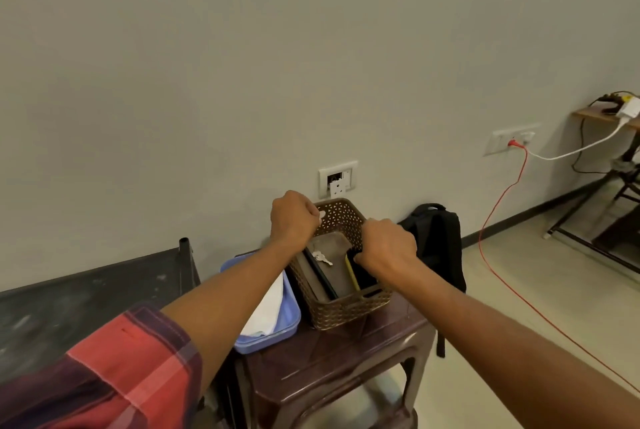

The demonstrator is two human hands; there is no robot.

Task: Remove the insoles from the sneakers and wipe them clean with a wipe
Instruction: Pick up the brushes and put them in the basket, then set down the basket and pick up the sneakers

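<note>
Sitting on a dark plastic stool [346, 352] by the grey wall [242, 65], a brown lattice basket [346, 311]; left hand [292, 219] pinches perhaps a wipe [319, 215], right hand [386, 245] grips a dark item [365, 276].

Dim, soft light; wide-angle edge distortion.

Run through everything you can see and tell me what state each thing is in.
Left hand: curled, pinching a white scrap at the basket rim.
Right hand: curled over a dark item in the basket; grip unclear.
Basket: upright on the stool, open.
Keys: lying flat in the basket.
Tray: holds a white cloth.
Backpack: upright by the wall.
Red cable: plugged into a socket.
</note>
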